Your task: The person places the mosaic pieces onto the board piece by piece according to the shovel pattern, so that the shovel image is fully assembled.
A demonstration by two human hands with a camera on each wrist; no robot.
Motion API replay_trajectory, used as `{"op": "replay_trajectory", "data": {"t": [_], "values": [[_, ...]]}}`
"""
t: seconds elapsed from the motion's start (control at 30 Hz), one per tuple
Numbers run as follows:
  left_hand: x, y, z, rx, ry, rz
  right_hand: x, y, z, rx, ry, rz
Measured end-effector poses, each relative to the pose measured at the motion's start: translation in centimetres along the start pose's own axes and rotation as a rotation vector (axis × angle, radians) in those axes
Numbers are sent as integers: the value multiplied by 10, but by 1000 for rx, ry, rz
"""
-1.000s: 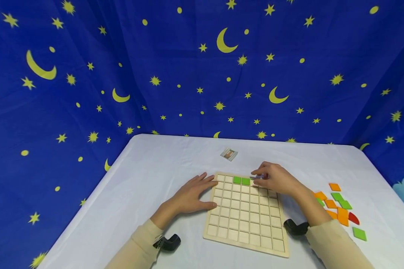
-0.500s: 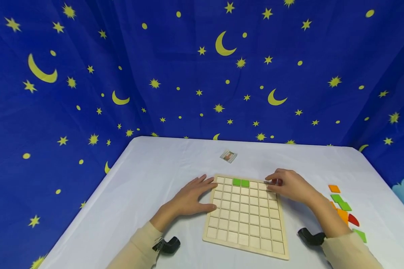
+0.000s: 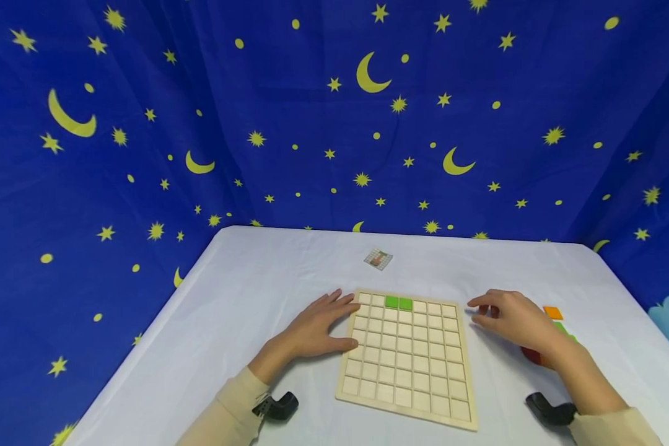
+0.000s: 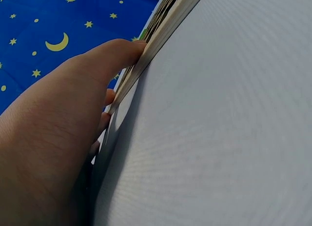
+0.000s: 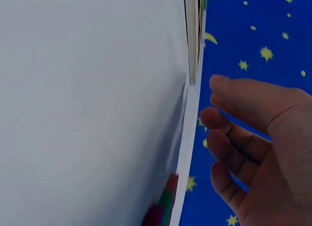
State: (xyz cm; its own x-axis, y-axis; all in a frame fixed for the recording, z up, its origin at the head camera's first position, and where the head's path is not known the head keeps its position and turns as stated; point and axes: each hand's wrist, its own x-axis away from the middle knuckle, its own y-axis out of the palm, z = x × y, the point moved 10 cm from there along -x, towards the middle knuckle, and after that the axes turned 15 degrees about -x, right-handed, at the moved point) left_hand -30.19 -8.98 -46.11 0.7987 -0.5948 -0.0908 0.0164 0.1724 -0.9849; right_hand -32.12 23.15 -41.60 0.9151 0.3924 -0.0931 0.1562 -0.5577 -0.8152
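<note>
A square wooden grid board (image 3: 404,359) lies on the white table, with two green square tiles (image 3: 398,303) side by side in its far row. My left hand (image 3: 314,328) rests at the board's left edge, fingers spread and thumb touching the rim. To the right of the board, my right hand (image 3: 513,317) hovers with loosely bent fingers. In the right wrist view, nothing shows between its fingers (image 5: 219,143). Partly hidden beneath that hand and forearm are loose tiles, among them an orange tile (image 3: 553,313) and a red piece (image 3: 531,355).
A small printed card (image 3: 378,259) lies beyond the board, showing a grid pattern. Black curved wrist mounts (image 3: 279,406) sit by each sleeve. A blue curtain (image 3: 312,111) with yellow moons and stars stands behind the white table (image 3: 245,279).
My right hand has moved right, from the board's far row to beside the loose tiles, and now covers some of them. My left hand stays at the board's left edge.
</note>
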Motion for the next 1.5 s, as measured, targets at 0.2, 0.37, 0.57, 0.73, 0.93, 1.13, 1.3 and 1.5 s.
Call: {"op": "replay_trajectory", "data": {"t": [0.2, 0.37, 0.57, 0.73, 0.93, 1.13, 1.3, 1.5], "values": [[1, 0, -1, 1, -1, 1, 12, -10, 14, -6, 31, 15], [1, 0, -1, -10, 4, 14, 20, -14, 29, -13, 92, -23], [0, 0, 1, -9, 19, 12, 33, -18, 48, -85, 182, -109], [-1, 1, 0, -13, 18, 8, 40, -20, 62, -101, 243, -168], [-1, -1, 0, -7, 14, 9, 44, -21, 76, -78, 314, -194], [-1, 0, 1, -5, 8, 1, 44, -18, 71, -81, 307, -200], [-2, -1, 2, -6, 7, -1, 42, -16, 66, -59, 309, -200], [-2, -1, 1, -5, 9, 8, 40, -14, 63, -63, 336, -216]]}}
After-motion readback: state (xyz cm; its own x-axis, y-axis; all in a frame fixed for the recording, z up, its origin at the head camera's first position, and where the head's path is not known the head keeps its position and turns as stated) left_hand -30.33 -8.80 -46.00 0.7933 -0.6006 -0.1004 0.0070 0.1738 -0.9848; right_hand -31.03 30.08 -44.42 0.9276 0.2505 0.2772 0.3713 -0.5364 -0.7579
